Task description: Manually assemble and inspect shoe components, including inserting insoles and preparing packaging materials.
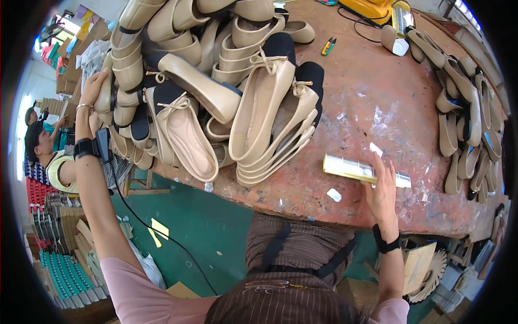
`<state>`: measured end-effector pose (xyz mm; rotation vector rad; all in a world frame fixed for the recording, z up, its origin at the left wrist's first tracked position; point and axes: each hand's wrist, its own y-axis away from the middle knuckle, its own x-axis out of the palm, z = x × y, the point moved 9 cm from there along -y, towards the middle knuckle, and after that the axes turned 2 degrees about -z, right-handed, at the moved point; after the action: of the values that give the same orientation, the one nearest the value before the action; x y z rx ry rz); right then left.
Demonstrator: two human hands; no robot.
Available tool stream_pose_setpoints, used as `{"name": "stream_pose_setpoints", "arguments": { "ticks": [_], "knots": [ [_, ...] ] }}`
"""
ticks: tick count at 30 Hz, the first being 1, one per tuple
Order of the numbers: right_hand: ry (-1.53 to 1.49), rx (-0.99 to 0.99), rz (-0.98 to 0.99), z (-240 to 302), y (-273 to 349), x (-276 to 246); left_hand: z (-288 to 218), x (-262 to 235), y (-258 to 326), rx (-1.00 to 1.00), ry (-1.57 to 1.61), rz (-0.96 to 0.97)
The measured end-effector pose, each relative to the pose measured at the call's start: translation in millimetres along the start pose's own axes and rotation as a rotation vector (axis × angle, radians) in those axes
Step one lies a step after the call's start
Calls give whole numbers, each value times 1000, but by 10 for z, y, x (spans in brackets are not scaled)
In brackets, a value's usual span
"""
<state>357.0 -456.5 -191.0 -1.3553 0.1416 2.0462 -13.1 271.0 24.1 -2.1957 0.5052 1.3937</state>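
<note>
A big pile of beige ballet flats [253,119] with dark toe caps and small bows covers the table's left half. At its far left edge my left hand [94,89] is closed on the side of a beige ballet flat [106,92]; part of its fingers is hidden. On the right, my right hand [384,189] lies across a shiny, pale yellow-and-clear roll [348,168], fingers stretched out and not wrapped round it. A small white piece [376,149] is at its fingertips; I cannot tell whether it is held. Another white scrap [334,195] lies near the table's front edge.
More beige shoes [469,119] are heaped along the right edge of the worn red table [356,113]. A green-and-orange cutter [328,46] and a yellow machine [367,9] with a cord lie farther back. A black cable [162,232] hangs at left. Another person [46,140] is at far left.
</note>
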Motion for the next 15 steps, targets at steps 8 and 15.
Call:
{"name": "stream_pose_setpoints", "arguments": {
  "ticks": [8, 15],
  "knots": [
    [-334, 185, -256, 63, -252, -537, -3105, 648, 1837, 339, 466, -262],
    [-1035, 247, -186, 659, -483, -585, -3902, 2202, 2369, 491, 390, 157]
  ]
}}
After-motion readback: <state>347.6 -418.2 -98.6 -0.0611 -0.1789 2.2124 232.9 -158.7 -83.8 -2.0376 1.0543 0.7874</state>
